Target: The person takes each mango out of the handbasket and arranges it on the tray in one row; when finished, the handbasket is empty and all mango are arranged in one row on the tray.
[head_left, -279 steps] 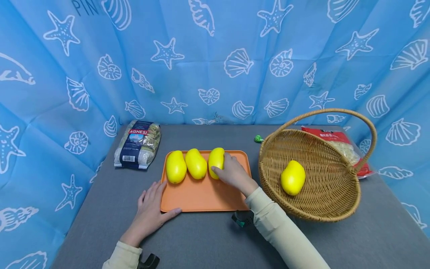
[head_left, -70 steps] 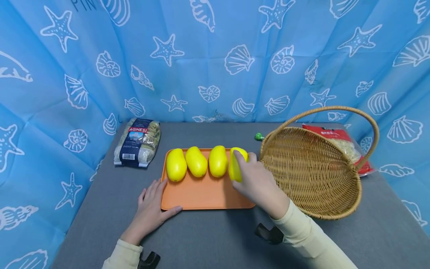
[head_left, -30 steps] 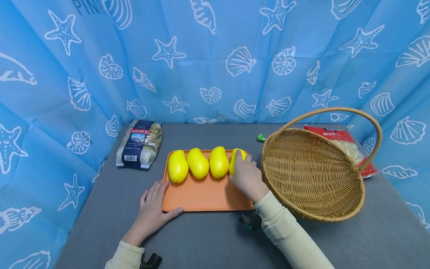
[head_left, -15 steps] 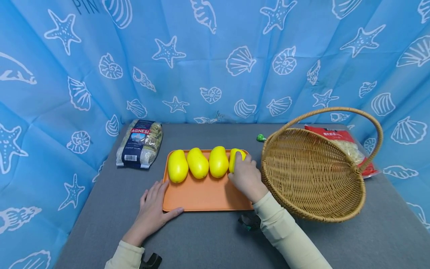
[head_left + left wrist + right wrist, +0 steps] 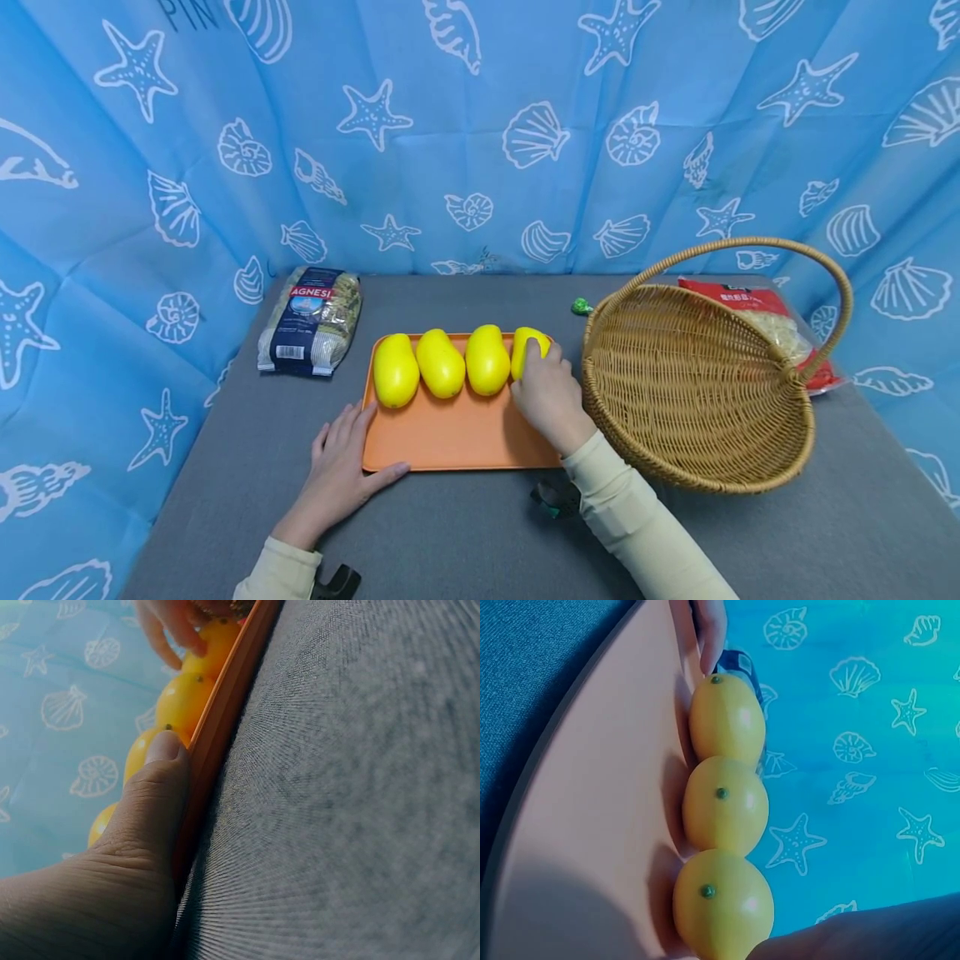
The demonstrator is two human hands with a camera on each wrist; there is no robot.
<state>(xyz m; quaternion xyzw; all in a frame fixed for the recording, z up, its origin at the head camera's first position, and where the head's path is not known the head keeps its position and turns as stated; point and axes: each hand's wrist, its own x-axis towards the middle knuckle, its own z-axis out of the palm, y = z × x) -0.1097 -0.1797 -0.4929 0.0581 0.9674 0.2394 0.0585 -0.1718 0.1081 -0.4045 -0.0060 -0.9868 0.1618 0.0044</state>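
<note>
Several yellow mangoes stand side by side along the back of an orange tray (image 5: pixel 457 442). The leftmost mango (image 5: pixel 396 372), a second mango (image 5: pixel 441 364) and a third mango (image 5: pixel 487 361) are untouched. At the right end of the row, my right hand (image 5: pixel 553 396) grips the last mango (image 5: pixel 527 346), partly covering it. My left hand (image 5: pixel 341 462) rests against the tray's left side, fingers extended and thumb along the front corner. The left wrist view shows its thumb (image 5: pixel 154 787) against the tray rim. In the right wrist view, the nearer mangoes (image 5: pixel 724 904) show small green stem marks.
A wicker basket (image 5: pixel 697 400) with a tall arched handle stands close to the tray's right side. Behind it lies a red bag (image 5: pixel 750 308). An AGNESI packet (image 5: pixel 310 321) lies at the back left, and a small green object (image 5: pixel 581 307) near the basket.
The mango seen in the basket earlier is gone from there; one now stands at the row's right end. My right hand has shifted from the third mango to this one. The left hand stays put.
</note>
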